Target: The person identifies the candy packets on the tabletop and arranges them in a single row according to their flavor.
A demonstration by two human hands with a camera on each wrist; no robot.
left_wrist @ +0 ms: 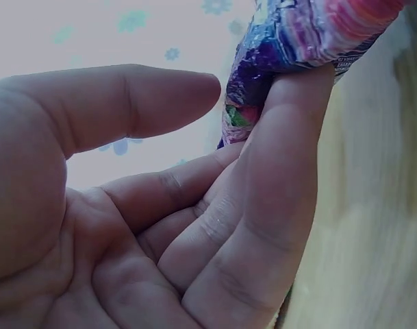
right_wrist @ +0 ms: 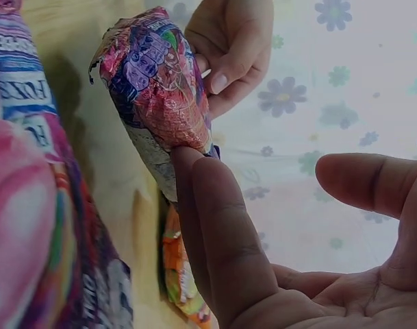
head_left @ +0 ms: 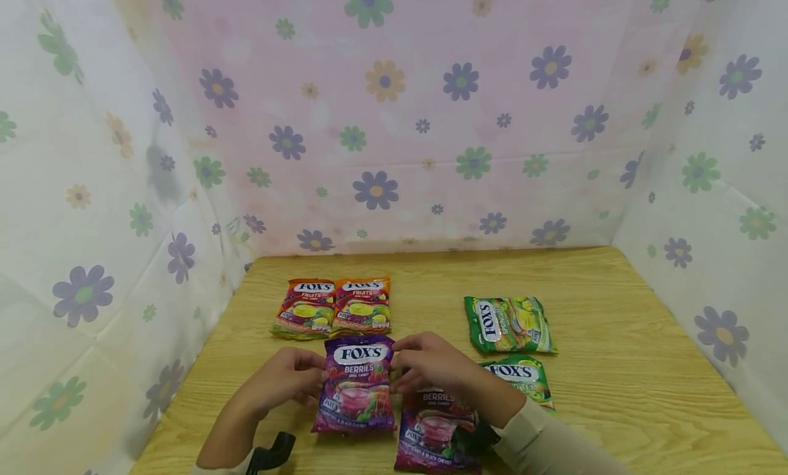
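A purple FOX'S Berries candy bag (head_left: 357,386) is between both hands at the near middle of the table, its printed front showing. My left hand (head_left: 289,378) touches its left edge; in the left wrist view the fingers (left_wrist: 283,157) stretch against the bag (left_wrist: 318,31), thumb apart from it. At the opposite edge is my right hand (head_left: 434,365). Its nearly straight fingertips touch the bag (right_wrist: 160,89) in the right wrist view, the thumb held away. A second purple Berries bag (head_left: 431,430) lies below the right forearm, partly covered by it.
Two orange-red FOX'S Fruits bags (head_left: 304,311) lie side by side at the back left of the wooden table (head_left: 615,365). On the right are a green FOX'S bag (head_left: 511,324) and another green one (head_left: 523,379), partly hidden by the right arm. Flowered cloth (head_left: 425,119) surrounds the table.
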